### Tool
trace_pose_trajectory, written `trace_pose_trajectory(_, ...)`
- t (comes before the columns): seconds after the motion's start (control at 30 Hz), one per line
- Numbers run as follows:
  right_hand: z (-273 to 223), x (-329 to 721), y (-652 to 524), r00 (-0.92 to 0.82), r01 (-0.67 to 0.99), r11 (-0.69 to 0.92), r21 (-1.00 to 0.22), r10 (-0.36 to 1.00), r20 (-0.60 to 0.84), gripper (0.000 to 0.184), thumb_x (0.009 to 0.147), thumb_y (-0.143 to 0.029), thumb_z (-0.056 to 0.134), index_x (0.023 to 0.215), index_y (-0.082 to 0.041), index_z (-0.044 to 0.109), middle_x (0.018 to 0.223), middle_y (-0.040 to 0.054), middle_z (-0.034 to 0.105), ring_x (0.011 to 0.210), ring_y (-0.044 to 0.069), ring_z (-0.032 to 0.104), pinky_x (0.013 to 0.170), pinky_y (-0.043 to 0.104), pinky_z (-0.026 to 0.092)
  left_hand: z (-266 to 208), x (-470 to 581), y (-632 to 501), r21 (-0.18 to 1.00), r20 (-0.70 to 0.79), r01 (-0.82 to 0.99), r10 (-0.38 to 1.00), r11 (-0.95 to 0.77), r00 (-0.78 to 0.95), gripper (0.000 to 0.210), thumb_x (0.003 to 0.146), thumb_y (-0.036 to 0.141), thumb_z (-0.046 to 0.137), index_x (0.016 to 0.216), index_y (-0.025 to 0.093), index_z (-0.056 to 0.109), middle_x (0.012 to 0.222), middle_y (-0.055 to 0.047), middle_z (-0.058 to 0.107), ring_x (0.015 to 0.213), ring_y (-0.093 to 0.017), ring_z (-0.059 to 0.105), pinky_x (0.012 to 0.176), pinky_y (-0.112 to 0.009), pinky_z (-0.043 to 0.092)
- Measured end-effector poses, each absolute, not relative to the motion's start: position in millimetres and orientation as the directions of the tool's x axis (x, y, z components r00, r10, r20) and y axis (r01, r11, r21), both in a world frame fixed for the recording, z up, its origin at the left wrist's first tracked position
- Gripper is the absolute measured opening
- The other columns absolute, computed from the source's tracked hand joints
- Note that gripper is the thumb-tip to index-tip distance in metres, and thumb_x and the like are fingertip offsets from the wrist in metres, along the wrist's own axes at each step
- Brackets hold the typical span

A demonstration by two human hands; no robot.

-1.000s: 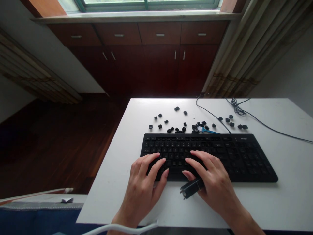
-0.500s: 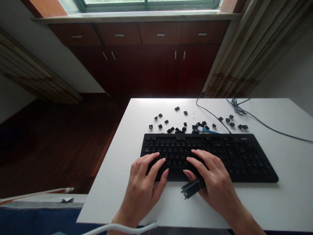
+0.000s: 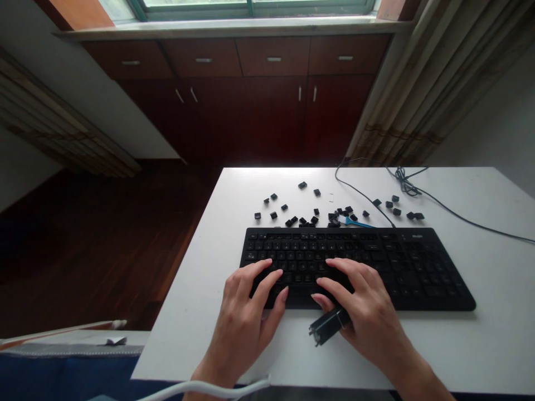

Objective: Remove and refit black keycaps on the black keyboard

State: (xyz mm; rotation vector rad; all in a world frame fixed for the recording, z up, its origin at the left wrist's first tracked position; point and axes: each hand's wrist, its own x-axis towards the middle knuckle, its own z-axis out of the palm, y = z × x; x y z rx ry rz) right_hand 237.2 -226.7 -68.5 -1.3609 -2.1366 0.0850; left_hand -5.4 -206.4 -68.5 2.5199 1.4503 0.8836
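Observation:
A black keyboard (image 3: pixel 409 273) lies flat on the white table, with some of its key places bare and dark. My left hand (image 3: pixel 246 306) rests on its lower left part, fingers spread, holding nothing. Over the middle of the keyboard is my right hand (image 3: pixel 368 295), index and middle fingertips down on the keys. Tucked between that hand's thumb and palm is a black keycap puller (image 3: pixel 328 326), its pronged end sticking out to the left over the table. The fingers curled beneath the right hand are hidden.
Loose black keycaps (image 3: pixel 314 220) are scattered behind the keyboard on the white table (image 3: pixel 200 312). A small blue brush (image 3: pixel 355 223) lies among them. The keyboard's cable (image 3: pixel 443 206) runs right from a tied bundle. A pale cord (image 3: pixel 225 391) crosses the near table edge.
My right index finger and thumb have shifted slightly left and down toward me, and the puller has dipped a little. My left hand has hardly moved.

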Motion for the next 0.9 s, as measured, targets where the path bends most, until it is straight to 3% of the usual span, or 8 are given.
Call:
trace_pose_trajectory(0.7, -69.0, 237.9, -227.6, -0.279, 0.812, 0.462, -0.357, 0.844, 0.457, 0.024, 0.092, -0.023, 0.069, 0.116, -0.022, 0.070, 0.127, 0.0133, 0.063, 0.118, 0.030, 0.057, 0.099, 0.050, 0.047, -70.2, -5.9, -206.5, 0.374, 0.433, 0.756, 0.822, -0.537, 0.370, 0.035, 0.092, 0.016, 0.066, 0.126, 0.020, 0.060, 0.132, -0.013, 0.055, 0.124, -0.029, 0.053, 0.104, -0.048, 0.047)
trace_pose_trajectory(0.9, -70.4, 238.2, -225.7, -0.274, 0.834, 0.443, -0.330, 0.851, 0.449, 0.034, 0.093, -0.026, 0.067, 0.126, -0.020, 0.065, 0.132, 0.0125, 0.064, 0.124, 0.029, 0.056, 0.105, 0.050, 0.044, -70.6, -5.5, -206.7, 0.374, 0.426, 0.762, 0.828, -0.528, 0.365, 0.034, 0.092, 0.017, 0.066, 0.125, 0.020, 0.060, 0.129, -0.012, 0.057, 0.120, -0.028, 0.055, 0.102, -0.048, 0.047)
